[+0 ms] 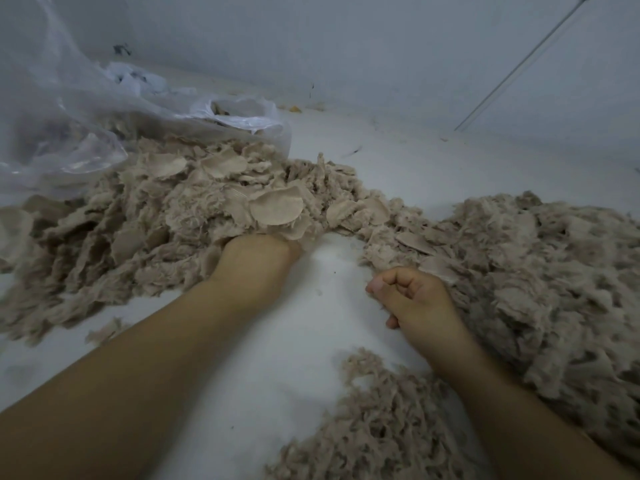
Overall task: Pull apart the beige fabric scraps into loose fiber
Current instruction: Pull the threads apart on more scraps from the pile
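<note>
A heap of beige fabric scraps, several of them round discs, lies across the left and middle of the white floor. My left hand reaches into the heap's near edge; its fingers are buried under the scraps and hidden. My right hand hovers at the left edge of a big mound of loose beige fiber, its fingers curled in with nothing visible between them. A smaller patch of loose fiber lies in front, by my right forearm.
A clear plastic bag holding more scraps lies open at the back left. A pale wall stands behind, with a thin rod leaning against it at the right. Bare white floor shows between my arms.
</note>
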Demonstrator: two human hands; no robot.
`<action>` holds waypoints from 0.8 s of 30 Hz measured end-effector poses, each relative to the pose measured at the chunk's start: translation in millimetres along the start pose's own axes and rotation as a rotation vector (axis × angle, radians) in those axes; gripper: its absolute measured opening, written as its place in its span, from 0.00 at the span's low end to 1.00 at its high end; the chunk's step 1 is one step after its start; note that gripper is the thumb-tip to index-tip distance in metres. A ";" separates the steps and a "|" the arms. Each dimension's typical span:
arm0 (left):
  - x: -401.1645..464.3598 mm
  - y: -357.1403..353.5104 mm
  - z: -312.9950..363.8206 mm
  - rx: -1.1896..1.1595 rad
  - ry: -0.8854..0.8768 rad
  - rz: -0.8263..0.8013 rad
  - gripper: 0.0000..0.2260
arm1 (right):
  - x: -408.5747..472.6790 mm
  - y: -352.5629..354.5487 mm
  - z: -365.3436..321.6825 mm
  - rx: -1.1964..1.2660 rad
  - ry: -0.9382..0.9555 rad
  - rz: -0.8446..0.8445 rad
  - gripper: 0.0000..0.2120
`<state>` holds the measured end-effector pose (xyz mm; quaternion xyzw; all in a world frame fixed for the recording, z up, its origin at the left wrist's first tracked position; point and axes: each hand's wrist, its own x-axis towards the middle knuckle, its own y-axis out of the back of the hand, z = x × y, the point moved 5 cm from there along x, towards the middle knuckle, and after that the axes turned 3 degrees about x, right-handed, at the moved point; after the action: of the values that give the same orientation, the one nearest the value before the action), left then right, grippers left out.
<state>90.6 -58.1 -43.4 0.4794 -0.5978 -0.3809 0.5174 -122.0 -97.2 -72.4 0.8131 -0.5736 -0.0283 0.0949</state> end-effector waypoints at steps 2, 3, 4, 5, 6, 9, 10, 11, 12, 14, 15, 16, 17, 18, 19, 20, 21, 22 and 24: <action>-3.5 1.2 5.7 0.057 -0.084 0.031 0.18 | -0.4 -0.6 0.2 -0.033 0.013 -0.016 0.14; -5.8 4.5 9.8 0.049 -0.106 0.070 0.17 | -0.6 -1.4 0.0 -0.048 0.022 -0.025 0.13; -8.5 8.0 14.1 0.039 -0.134 0.120 0.14 | -0.7 -2.3 -0.6 -0.061 0.033 -0.034 0.12; -10.7 11.2 19.3 0.037 -0.181 0.191 0.12 | -0.4 -3.1 -1.1 -0.076 0.045 -0.040 0.11; -12.9 14.1 25.6 0.035 -0.249 0.274 0.09 | 0.0 -3.8 -1.3 -0.092 0.057 -0.042 0.11; -15.0 13.8 43.7 0.071 -0.545 0.493 0.03 | 0.7 -5.9 -2.3 -0.138 0.093 -0.038 0.09; -10.2 11.2 47.7 0.098 -0.619 0.500 0.05 | 1.1 -6.5 -2.5 -0.151 0.102 -0.037 0.08; -2.9 8.7 49.5 0.115 -0.656 0.483 0.08 | 1.1 -6.5 -2.1 -0.159 0.102 -0.035 0.08; 5.3 5.9 48.8 0.118 -0.664 0.454 0.10 | 1.1 -6.5 -1.5 -0.157 0.098 -0.030 0.08; 20.4 -2.0 40.4 0.077 -0.653 0.367 0.09 | 1.3 -5.9 0.3 -0.149 0.089 -0.021 0.09; 25.1 -6.3 32.9 0.036 -0.642 0.315 0.09 | 1.6 -5.3 0.9 -0.150 0.085 -0.016 0.10; 27.8 -10.1 23.7 -0.007 -0.632 0.262 0.10 | 2.2 -4.9 1.5 -0.155 0.080 -0.009 0.10; 28.3 -12.6 14.5 -0.041 -0.629 0.223 0.11 | 3.0 -4.2 2.5 -0.164 0.075 -0.001 0.10; 27.6 -13.3 6.1 -0.064 -0.633 0.202 0.13 | 4.1 -3.8 3.8 -0.173 0.072 0.008 0.10; 26.2 -13.3 -1.0 -0.077 -0.638 0.180 0.15 | 5.2 -3.3 5.0 -0.185 0.070 0.018 0.10; 25.1 -13.2 -6.1 -0.089 -0.640 0.161 0.16 | 6.7 -3.2 6.2 -0.204 0.074 0.028 0.10; 24.2 -12.9 -9.0 -0.110 -0.644 0.148 0.17 | 8.1 -2.9 7.2 -0.230 0.081 0.036 0.09; 23.2 -12.4 -9.5 -0.139 -0.655 0.139 0.18 | 9.4 -3.1 8.1 -0.252 0.090 0.043 0.08; 20.8 -10.9 -5.5 -0.202 -0.690 0.101 0.22 | 10.5 -3.1 9.5 -0.272 0.109 0.051 0.06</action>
<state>97.8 -80.8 -47.5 0.2388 -0.7196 -0.5513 0.3482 -117.1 -107.2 -81.7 0.7781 -0.5791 -0.0590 0.2359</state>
